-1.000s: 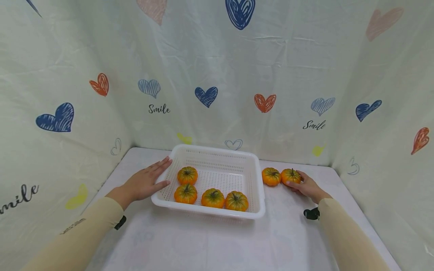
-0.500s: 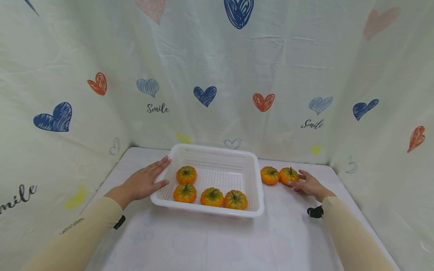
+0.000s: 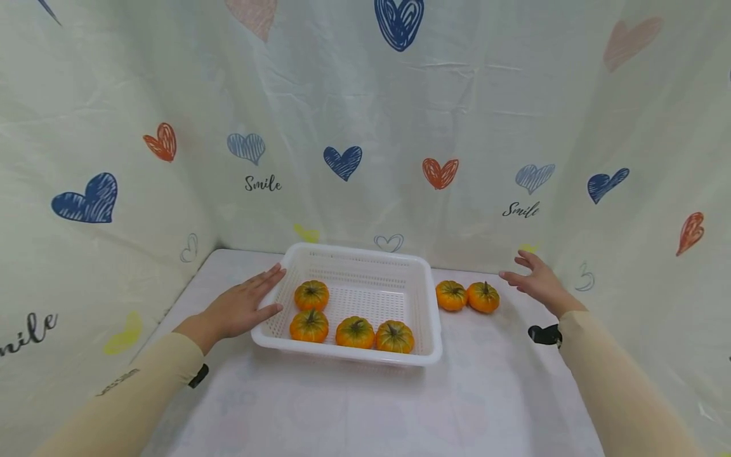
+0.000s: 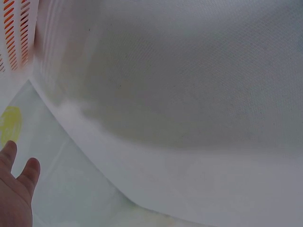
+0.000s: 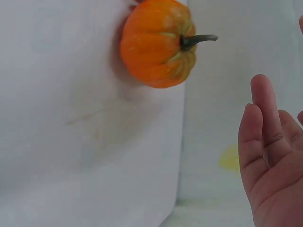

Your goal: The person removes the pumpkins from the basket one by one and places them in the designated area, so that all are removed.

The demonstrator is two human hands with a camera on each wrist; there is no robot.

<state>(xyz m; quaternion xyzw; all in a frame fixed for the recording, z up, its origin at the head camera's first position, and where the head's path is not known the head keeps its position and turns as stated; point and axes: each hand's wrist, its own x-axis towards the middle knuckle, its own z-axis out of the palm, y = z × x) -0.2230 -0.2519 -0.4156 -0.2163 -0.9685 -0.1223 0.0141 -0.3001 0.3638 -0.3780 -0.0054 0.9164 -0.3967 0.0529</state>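
Note:
My left hand rests with straight fingers on the left rim of a white plastic basket. Several small orange pumpkins with green tops sit in that basket, one of them a pumpkin along the front wall. Right of the basket, two more stand side by side on the table: a near-basket pumpkin and an outer pumpkin. Beyond the outer one, my right hand is raised with spread fingers and holds nothing. The right wrist view shows the outer pumpkin apart from the fingers.
A white cloth covers the table. Behind it and on both sides hangs a pale curtain printed with hearts and words. The back edge of the table runs just behind the basket and the pumpkins.
My right hand has let go of the outer pumpkin and moved up and to the right, away from it. The pumpkin stays beside the other. My left hand keeps its place on the basket rim.

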